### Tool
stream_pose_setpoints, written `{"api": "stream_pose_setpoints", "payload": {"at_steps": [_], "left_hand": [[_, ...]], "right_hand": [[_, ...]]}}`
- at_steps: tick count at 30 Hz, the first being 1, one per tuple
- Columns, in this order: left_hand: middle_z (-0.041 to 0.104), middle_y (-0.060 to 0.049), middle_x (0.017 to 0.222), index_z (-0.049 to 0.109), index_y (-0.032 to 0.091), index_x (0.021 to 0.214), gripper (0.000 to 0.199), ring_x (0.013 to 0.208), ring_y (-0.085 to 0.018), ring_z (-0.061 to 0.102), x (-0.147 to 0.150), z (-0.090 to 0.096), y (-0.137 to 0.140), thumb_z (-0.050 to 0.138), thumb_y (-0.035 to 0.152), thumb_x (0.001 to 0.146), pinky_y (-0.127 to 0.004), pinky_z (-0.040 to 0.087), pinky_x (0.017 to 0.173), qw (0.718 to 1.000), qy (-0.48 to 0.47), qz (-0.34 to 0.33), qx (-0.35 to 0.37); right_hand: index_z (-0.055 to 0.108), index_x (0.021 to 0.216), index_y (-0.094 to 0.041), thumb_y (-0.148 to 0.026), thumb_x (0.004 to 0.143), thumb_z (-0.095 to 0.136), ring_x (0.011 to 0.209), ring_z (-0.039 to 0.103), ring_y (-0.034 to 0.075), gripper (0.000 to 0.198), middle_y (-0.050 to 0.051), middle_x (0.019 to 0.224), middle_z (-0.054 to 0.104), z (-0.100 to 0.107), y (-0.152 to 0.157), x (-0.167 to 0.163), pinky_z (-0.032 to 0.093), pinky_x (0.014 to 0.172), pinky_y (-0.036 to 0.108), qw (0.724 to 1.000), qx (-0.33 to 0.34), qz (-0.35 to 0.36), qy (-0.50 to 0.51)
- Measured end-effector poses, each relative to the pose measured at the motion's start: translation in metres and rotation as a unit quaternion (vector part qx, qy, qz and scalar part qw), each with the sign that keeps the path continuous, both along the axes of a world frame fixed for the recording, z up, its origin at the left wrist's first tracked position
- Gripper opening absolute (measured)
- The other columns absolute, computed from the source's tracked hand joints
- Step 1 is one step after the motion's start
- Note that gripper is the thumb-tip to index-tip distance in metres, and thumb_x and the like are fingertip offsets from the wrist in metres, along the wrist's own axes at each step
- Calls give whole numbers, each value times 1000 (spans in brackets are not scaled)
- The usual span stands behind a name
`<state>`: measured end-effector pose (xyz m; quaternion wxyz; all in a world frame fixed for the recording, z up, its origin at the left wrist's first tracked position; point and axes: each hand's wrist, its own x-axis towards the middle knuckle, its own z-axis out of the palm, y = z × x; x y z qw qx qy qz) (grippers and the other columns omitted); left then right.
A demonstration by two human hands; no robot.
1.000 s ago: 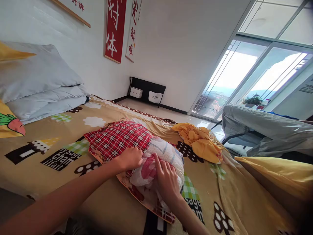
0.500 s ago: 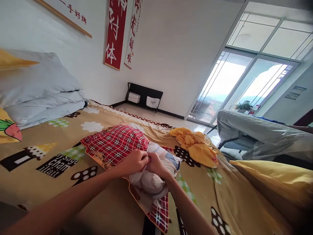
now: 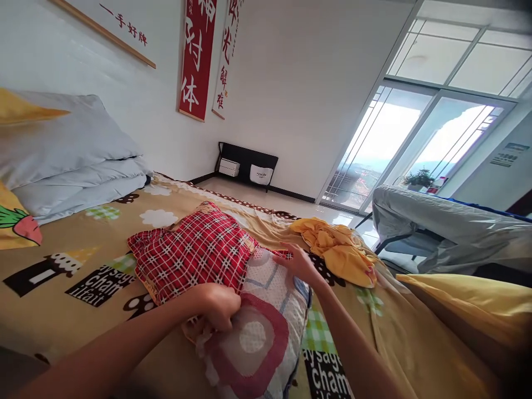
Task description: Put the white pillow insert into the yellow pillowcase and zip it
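A red plaid pillowcase [image 3: 195,244] lies bunched over the far part of a white patterned pillow [image 3: 266,288]. The near part of the pillow is bare, showing a large dark-pink ring. My left hand [image 3: 218,305] is closed at the case's near-left edge, its fingers curled under and partly hidden against the pillow. My right hand [image 3: 302,265] is at the far right corner of the pillow, with a strip of the red edge pinched between thumb and fingers.
A tan patterned bed sheet [image 3: 166,354] lies beneath. Crumpled yellow cloth [image 3: 332,246] sits to the right, a yellow pillow [image 3: 469,299] at the right edge. Grey pillows [image 3: 75,144] are stacked at left. Beyond the bed stand a black rack [image 3: 245,160] and a plastic-covered table [image 3: 449,216].
My hands were together at the middle of the case and have moved apart, left toward me, right away to the right. The pillow's near part has unfolded and spread toward me.
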<state>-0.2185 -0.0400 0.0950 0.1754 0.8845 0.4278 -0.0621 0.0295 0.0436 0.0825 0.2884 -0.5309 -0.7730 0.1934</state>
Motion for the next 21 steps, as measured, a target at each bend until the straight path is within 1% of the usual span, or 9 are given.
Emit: {"api": "stream_pose_setpoints", "payload": {"at_steps": [2,3,6,9,12,14,17,19,21], "left_hand": [[68,-9,63,67,17,59,4,63,-24,66,1,3,-2,63,17,60,-31,53,62,999,35,0,8],[71,-12,71,69,16,67,10,70,-27,67,1,6,-3,61,19,65,-34,54,66,998,48,15,33],[71,-20,90,70,11,87,25,86,-34,68,-2,15,3,50,20,77,-43,53,74,981,50,113,152],[69,-21,93,66,7,101,30,90,-33,68,-6,16,18,42,16,84,-43,53,74,955,17,186,230],[69,-18,93,58,7,114,33,87,-31,68,-8,13,36,39,19,89,-39,52,71,945,-28,189,265],[69,-16,91,56,11,117,33,85,-29,68,-6,12,45,36,23,93,-36,50,70,942,-55,185,275],[69,-11,93,59,15,106,31,84,-23,67,-2,14,48,32,26,97,-31,48,71,935,-112,182,282],[69,-8,95,59,17,99,30,84,-20,66,2,17,44,32,27,97,-29,47,72,929,-156,179,283],[69,-7,96,60,18,98,29,86,-20,66,8,20,37,33,28,97,-28,47,74,928,-178,176,277]], "right_hand": [[69,106,-16,-50,76,63,97,62,26,46,12,105,69,-13,6,-6,47,89,41,1000,-17,15,-18],[69,105,-17,-51,78,60,95,63,25,44,11,102,69,-20,5,-11,48,89,40,999,-27,35,-17],[64,115,-17,-49,84,53,102,61,23,46,10,111,67,-30,-10,-25,47,93,37,997,-31,76,-3],[62,116,-17,-41,83,55,105,58,21,42,8,114,63,-19,-27,-31,45,96,33,992,-28,123,-3],[64,109,-16,-31,82,56,98,58,19,32,6,107,62,-2,-41,-39,45,91,31,987,-10,151,-54],[62,114,-16,-25,80,55,98,57,20,36,7,108,61,5,-49,-50,45,90,31,982,28,146,-119],[57,125,-17,-18,79,51,105,55,22,46,9,116,59,6,-57,-75,43,94,34,966,94,136,-197],[60,120,-20,-18,79,50,108,55,23,42,8,118,59,0,-57,-92,42,95,33,956,139,134,-220],[66,109,-22,-21,79,52,108,55,23,33,5,113,63,-10,-52,-107,42,95,31,953,177,104,-221]]}}
